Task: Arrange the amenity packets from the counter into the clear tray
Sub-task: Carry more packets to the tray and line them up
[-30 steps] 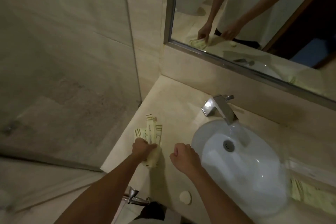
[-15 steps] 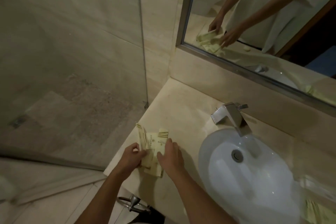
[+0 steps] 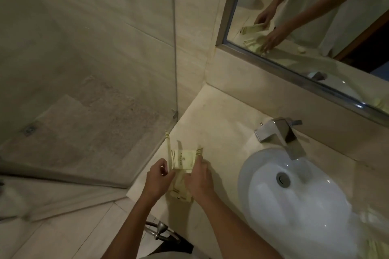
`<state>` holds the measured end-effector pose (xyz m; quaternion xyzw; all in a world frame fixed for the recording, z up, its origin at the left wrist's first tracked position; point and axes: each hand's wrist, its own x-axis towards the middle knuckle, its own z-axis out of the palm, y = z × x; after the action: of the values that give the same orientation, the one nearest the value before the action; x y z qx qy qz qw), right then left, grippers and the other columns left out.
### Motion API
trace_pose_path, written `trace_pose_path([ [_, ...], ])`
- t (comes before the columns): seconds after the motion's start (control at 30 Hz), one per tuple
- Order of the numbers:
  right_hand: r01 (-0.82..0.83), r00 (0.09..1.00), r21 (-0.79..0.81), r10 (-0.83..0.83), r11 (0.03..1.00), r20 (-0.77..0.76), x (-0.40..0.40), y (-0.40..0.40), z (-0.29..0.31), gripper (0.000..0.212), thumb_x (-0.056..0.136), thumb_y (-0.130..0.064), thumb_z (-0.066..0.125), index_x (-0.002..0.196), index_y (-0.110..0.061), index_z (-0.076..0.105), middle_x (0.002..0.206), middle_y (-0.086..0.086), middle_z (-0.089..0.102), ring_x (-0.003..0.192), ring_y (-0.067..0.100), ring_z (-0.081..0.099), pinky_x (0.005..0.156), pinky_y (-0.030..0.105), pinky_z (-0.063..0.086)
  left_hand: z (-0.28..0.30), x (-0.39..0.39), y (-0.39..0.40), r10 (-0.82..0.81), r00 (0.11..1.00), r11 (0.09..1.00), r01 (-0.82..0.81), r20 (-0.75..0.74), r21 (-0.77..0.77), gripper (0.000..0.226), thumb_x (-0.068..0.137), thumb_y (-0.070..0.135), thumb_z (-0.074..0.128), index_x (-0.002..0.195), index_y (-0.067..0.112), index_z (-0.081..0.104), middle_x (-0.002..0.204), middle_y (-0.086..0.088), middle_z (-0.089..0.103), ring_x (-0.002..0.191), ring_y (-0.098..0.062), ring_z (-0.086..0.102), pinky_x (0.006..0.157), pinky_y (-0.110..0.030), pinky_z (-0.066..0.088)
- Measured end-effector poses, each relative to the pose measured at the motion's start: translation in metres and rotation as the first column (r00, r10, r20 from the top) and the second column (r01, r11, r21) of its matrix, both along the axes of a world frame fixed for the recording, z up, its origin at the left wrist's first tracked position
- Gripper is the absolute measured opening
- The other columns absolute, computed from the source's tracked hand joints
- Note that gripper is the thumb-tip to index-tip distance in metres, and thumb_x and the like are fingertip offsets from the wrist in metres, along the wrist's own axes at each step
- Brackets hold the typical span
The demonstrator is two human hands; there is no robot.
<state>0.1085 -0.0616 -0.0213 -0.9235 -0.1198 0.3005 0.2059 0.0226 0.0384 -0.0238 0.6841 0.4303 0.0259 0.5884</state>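
Observation:
Several pale yellow amenity packets (image 3: pixel 184 160) with green stripes are bunched at the left end of the beige counter (image 3: pixel 219 124), near its front edge. My left hand (image 3: pixel 158 176) grips the bunch from the left, pinching a thin upright packet (image 3: pixel 167 149). My right hand (image 3: pixel 199 176) presses on the packets from the right, fingers on the top one. A lower packet (image 3: pixel 181 194) sticks out toward me between both wrists. More yellow packets (image 3: pixel 379 248) lie at the far right edge, where the clear tray is too blurred to make out.
A white oval sink (image 3: pixel 299 202) with a chrome faucet (image 3: pixel 280 134) fills the counter's right half. A mirror (image 3: pixel 315 17) hangs above. A glass shower panel (image 3: pixel 88 69) stands to the left. A metal towel ring (image 3: pixel 161 232) hangs under the counter edge.
My right hand, a closed fist apart from the packets a second ago, has come left onto the bunch. The left hand has kept its hold. The view has shifted leftward.

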Motion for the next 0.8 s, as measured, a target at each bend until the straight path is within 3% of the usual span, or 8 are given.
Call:
trace_pose_path([
  [0.1, 0.039, 0.999, -0.017, -0.039, 0.999, 0.004, 0.01, -0.009, 0.006, 0.062, 0.087, -0.009, 0.055, 0.143, -0.016, 0.031, 0.118, 0.012, 0.058, 0.106, 0.03, 0.06, 0.084, 0.038, 0.054, 0.003, 0.006, -0.004, -0.02, 1.0, 0.999, 0.02, 0.001, 0.033, 0.032, 0.079, 0.002, 0.061, 0.063, 0.014, 0.037, 0.059, -0.006, 0.048, 0.055, -0.015, 0.041, 0.05, -0.028, 0.034],
  [0.23, 0.137, 0.99, 0.003, -0.137, 0.991, 0.024, 0.03, -0.037, 0.017, 0.053, 0.086, -0.015, 0.057, 0.136, -0.017, 0.04, 0.119, 0.015, 0.059, 0.11, 0.034, 0.056, 0.086, 0.037, 0.05, 0.011, 0.024, -0.012, -0.105, 0.994, 0.987, 0.104, -0.004, 0.124, 0.029, 0.078, 0.003, 0.061, 0.064, 0.014, 0.038, 0.06, -0.008, 0.046, 0.055, -0.016, 0.039, 0.052, -0.03, 0.035],
  [0.4, 0.27, 0.963, 0.146, -0.267, 0.952, -0.043, 0.055, -0.084, 0.034, 0.026, 0.08, -0.024, 0.06, 0.105, -0.021, 0.055, 0.101, 0.003, 0.066, 0.09, 0.024, 0.063, 0.075, 0.037, 0.055, 0.02, 0.053, -0.036, -0.279, 0.96, 0.929, 0.267, 0.012, 0.256, 0.029, 0.079, 0.005, 0.061, 0.065, 0.009, 0.036, 0.057, -0.004, 0.041, 0.053, -0.015, 0.036, 0.051, -0.033, 0.034],
  [0.57, 0.384, 0.922, 0.302, -0.382, 0.873, -0.07, 0.072, -0.144, 0.053, 0.011, 0.084, -0.013, 0.06, 0.092, -0.017, 0.053, 0.093, -0.003, 0.063, 0.074, 0.008, 0.059, 0.05, 0.01, 0.04, 0.027, 0.083, -0.078, -0.446, 0.894, 0.858, 0.415, 0.04, 0.302, 0.025, 0.082, 0.01, 0.062, 0.07, 0.008, 0.04, 0.061, -0.013, 0.053, 0.053, -0.018, 0.043, 0.048, -0.043, 0.042],
  [0.67, 0.408, 0.909, 0.355, -0.411, 0.841, -0.07, 0.073, -0.188, 0.062, 0.008, 0.088, -0.014, 0.058, 0.093, -0.017, 0.053, 0.091, -0.005, 0.06, 0.074, 0.003, 0.058, 0.049, 0.009, 0.04, 0.035, 0.096, -0.111, -0.523, 0.852, 0.814, 0.485, 0.039, 0.321, 0.026, 0.083, 0.011, 0.062, 0.069, 0.011, 0.041, 0.065, -0.016, 0.056, 0.054, -0.02, 0.046, 0.049, -0.041, 0.046],
  [0.8, 0.411, 0.89, 0.388, -0.456, 0.825, 0.026, 0.068, -0.252, 0.074, 0.011, 0.089, -0.016, 0.056, 0.093, -0.016, 0.047, 0.086, 0.005, 0.06, 0.069, 0.013, 0.056, 0.05, 0.012, 0.041, 0.046, 0.11, -0.16, -0.613, 0.787, 0.748, 0.548, 0.073, 0.375, 0.034, 0.082, 0.007, 0.062, 0.064, 0.017, 0.034, 0.056, -0.004, 0.041, 0.052, -0.014, 0.032, 0.05, -0.028, 0.032],
])
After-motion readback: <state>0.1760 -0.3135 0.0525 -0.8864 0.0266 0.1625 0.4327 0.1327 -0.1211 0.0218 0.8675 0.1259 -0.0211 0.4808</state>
